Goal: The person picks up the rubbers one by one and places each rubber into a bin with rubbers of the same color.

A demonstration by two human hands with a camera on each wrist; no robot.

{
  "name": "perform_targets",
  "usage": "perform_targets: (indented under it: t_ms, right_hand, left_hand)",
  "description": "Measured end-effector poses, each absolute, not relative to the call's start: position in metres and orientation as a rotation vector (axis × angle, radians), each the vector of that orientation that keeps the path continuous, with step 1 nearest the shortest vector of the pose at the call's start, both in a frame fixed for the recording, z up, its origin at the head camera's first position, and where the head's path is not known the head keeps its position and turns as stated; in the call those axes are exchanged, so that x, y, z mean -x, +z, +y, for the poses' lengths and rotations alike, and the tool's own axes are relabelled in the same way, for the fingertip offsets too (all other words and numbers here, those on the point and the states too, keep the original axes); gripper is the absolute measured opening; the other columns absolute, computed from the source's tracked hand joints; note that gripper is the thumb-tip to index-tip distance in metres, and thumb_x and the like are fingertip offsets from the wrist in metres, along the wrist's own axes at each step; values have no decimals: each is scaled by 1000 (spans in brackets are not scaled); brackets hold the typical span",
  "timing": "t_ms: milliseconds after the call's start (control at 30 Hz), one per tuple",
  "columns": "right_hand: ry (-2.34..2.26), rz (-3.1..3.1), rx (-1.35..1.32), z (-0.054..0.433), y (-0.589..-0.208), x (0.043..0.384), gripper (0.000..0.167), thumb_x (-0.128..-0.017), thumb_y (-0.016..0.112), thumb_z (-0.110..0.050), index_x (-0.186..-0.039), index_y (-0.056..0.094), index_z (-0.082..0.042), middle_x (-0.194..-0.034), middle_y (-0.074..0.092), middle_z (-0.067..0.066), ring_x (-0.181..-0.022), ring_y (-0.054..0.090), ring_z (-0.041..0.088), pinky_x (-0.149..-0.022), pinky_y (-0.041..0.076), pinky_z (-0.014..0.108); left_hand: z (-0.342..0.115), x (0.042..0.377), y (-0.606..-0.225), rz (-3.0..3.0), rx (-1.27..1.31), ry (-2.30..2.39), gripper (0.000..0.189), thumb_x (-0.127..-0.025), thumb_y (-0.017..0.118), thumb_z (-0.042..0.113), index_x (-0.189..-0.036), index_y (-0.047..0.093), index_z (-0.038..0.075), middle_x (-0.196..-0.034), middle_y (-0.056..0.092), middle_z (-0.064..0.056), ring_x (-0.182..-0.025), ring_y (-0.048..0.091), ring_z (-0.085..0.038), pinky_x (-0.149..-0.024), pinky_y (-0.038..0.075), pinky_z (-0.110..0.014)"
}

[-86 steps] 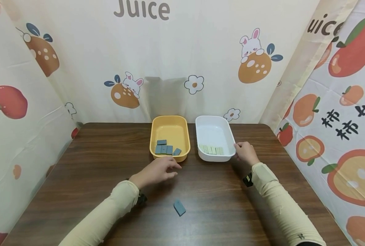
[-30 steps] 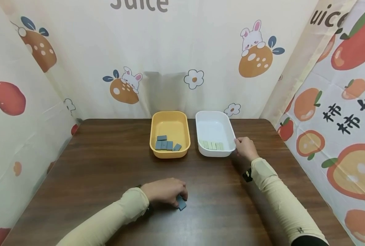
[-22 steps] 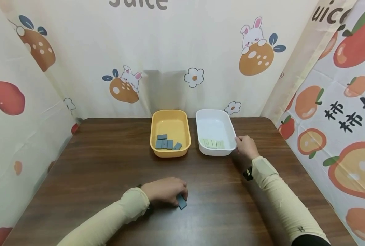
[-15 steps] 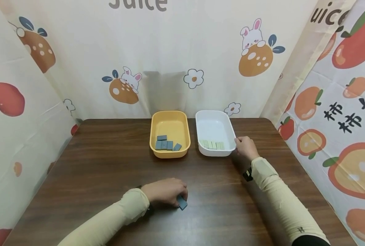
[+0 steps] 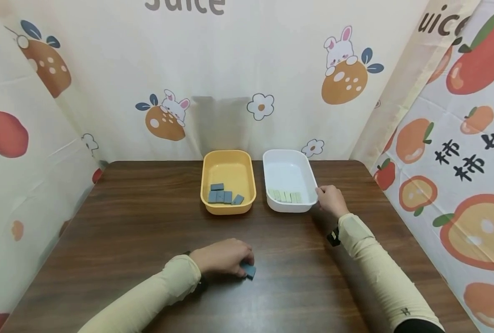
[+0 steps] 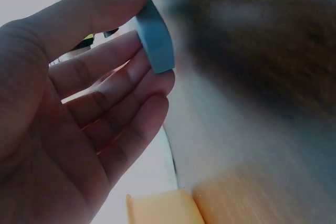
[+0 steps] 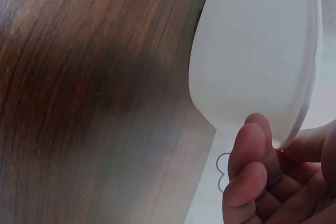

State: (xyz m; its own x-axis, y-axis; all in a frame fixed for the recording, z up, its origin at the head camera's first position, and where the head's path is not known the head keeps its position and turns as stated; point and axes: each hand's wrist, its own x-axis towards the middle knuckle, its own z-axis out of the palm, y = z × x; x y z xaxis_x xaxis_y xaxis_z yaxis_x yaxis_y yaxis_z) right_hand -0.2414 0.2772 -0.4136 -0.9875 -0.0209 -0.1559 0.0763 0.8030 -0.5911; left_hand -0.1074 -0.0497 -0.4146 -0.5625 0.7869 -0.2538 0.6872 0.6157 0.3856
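Observation:
My left hand [image 5: 226, 257] pinches a small blue-grey tile [image 5: 249, 271] between thumb and fingers, close over the middle of the table. In the left wrist view the thumb presses one face of the tile [image 6: 153, 38], while fingertips support it from the other side. With my right hand [image 5: 331, 200] I grip the near right corner of a white plastic tray [image 5: 290, 207]. The right wrist view shows fingers against the outer wall of the white tray [image 7: 257, 51] and the thumb at its rim.
Left of the white tray stands a yellow tray [image 5: 228, 210] with several blue-grey tiles [image 5: 219, 197] near its front. Several pale green tiles [image 5: 285, 196] lie in a row inside the white tray. Both trays stand at the back of the brown wooden table [image 5: 147, 208], before a printed curtain [image 5: 230, 69].
My left hand has come from the yellow tray's front edge toward me and taken hold of the loose tile. Lately the tile has turned and shifted slightly rightward. My right hand stays at the white tray.

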Motion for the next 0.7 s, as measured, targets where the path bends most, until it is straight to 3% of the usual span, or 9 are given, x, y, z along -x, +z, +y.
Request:
perform_targets:
  t_ms: [333,700]
  right_hand:
    - [-957,2826,-47,279,-414,241,38,-105,38,-23,-107,64,5,-63,60,5,-54,56,15,-54,43,28]
    - [-955,2846,-42,279,-416,240,38,-104,37,-23,-101,65,4,-62,59,4,-53,56,15,-54,43,28]
  left_hand:
    - [-54,114,-407,2521,-1091,415,24,-86,72,28,-107,72,18,-93,61,7,-78,51,-4,-74,48,-20]
    - [-64,121,-406,2656,-1003,555,28,-86,71,26,-110,71,13,-95,60,7,-82,51,-6,-78,48,-23]
